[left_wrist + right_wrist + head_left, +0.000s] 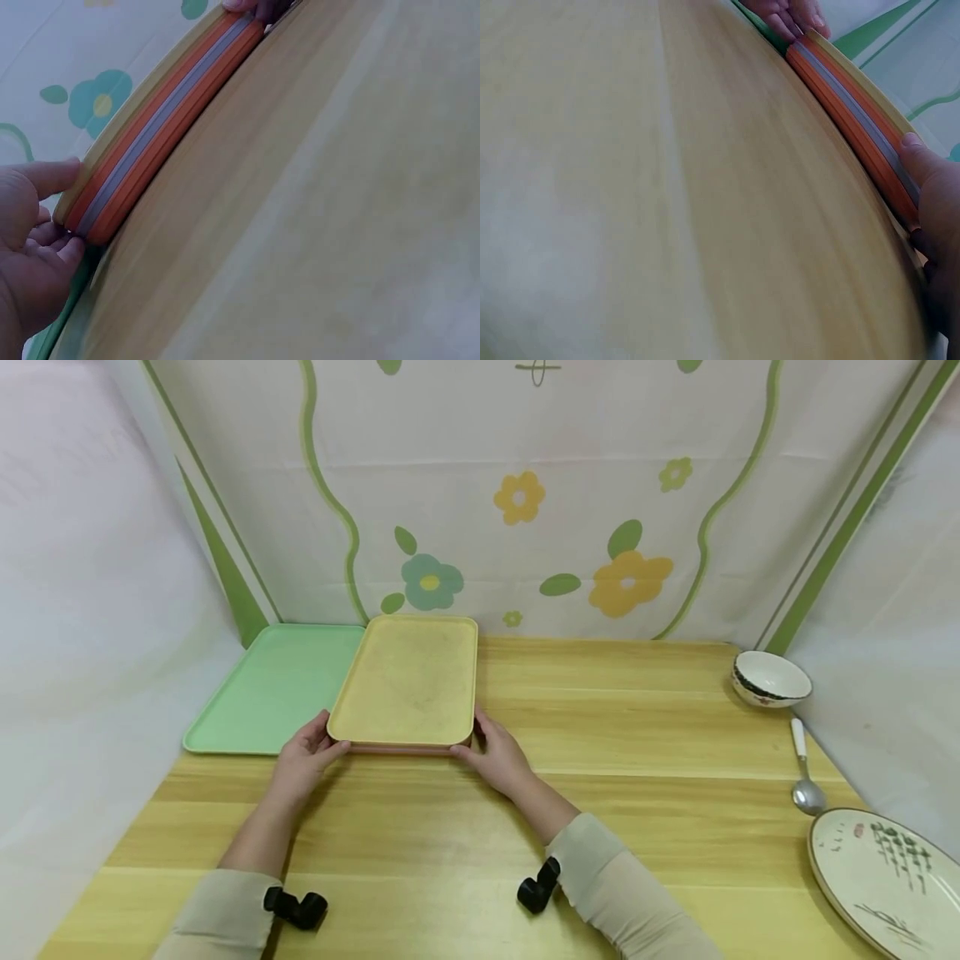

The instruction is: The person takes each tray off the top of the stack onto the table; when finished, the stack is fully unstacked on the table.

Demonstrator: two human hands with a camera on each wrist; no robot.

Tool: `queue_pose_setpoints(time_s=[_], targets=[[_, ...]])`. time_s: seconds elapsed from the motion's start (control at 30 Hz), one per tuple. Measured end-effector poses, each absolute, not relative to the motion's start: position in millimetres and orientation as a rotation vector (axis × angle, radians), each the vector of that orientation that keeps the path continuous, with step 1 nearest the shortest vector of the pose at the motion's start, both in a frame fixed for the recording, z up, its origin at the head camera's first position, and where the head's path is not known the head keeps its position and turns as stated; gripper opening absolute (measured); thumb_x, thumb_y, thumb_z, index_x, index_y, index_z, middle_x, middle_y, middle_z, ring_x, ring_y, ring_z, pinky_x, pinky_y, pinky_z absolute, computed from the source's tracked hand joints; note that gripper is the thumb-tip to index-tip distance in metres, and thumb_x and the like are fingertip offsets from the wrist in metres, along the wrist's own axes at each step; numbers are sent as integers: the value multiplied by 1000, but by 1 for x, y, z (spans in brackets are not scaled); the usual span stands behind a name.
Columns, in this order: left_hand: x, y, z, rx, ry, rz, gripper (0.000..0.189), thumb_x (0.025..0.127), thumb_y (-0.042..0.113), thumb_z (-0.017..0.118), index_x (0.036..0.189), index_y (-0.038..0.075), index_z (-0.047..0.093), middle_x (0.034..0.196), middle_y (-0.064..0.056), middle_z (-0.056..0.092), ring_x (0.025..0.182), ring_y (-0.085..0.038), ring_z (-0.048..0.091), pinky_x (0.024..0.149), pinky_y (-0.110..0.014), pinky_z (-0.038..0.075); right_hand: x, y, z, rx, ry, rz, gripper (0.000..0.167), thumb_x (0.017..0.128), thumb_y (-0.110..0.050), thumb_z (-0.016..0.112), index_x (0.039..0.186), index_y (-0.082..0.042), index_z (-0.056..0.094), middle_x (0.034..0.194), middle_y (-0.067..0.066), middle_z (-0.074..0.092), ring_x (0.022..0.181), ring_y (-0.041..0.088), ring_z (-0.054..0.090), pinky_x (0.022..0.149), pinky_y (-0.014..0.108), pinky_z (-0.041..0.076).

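Observation:
A stack of rectangular trays point(161, 124) lies between both hands, close over the wooden table. Its top tray is yellow point(408, 681); beneath it orange and greyish-purple edges show in the wrist views. My left hand point(303, 758) grips the near left corner, thumb at the front edge and fingers around the side. At the near right corner my right hand point(498, 758) holds the stack in the same way, its lower fingers partly hidden. A light green tray point(273, 693) lies flat to the left, partly overlapped by the stack in the head view.
Along the right side of the wooden table point(600, 710) stand a patterned bowl point(772, 678), a spoon with a white handle point(806, 789) and a large decorated plate point(892, 877). A flowered cloth point(465, 468) hangs behind the table's back edge.

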State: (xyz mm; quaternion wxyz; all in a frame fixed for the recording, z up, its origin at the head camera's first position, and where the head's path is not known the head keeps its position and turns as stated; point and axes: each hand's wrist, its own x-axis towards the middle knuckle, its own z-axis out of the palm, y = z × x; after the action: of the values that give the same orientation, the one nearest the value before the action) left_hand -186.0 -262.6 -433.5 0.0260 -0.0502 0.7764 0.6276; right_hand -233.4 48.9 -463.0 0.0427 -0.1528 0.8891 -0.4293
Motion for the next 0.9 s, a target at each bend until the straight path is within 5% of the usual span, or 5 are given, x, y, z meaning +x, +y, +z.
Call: queue_pose_setpoints(time_s=[0.3, 0.57, 0.8, 0.9], targets=[[-187, -260, -437, -249, 2484, 1902, 74, 98, 14, 60, 155, 1, 16, 162, -17, 20, 148, -28, 23, 119, -38, 26, -233, 47, -460, -451, 2709, -1289, 92, 89, -57, 62, 157, -9, 21, 158, 15, 34, 145, 32, 32, 119, 48, 30], [-189, -262, -441, -270, 2498, 1906, 72, 98, 18, 62, 155, 1, 20, 160, -18, 25, 146, -27, 29, 113, -24, 33, -233, 45, -452, -421, 2653, -1440, 85, 90, -53, 63, 155, -11, 28, 155, 14, 38, 142, 31, 37, 116, 48, 34], [-190, -263, -441, -328, 2477, 1929, 70, 98, 20, 61, 154, 3, 23, 161, -14, 24, 147, -26, 28, 113, -21, 33, -237, 38, -436, -416, 2451, -1747, 81, 93, -36, 68, 155, -5, 26, 135, 14, 52, 120, 27, 54, 103, 40, 48], [-189, -263, -440, -344, 2461, 1939, 70, 98, 20, 61, 155, 5, 23, 162, -11, 23, 147, -25, 27, 113, -20, 33, -239, 34, -430, -377, 2290, -1883, 79, 94, -28, 67, 155, -4, 23, 139, 18, 50, 120, 29, 55, 99, 36, 52]])
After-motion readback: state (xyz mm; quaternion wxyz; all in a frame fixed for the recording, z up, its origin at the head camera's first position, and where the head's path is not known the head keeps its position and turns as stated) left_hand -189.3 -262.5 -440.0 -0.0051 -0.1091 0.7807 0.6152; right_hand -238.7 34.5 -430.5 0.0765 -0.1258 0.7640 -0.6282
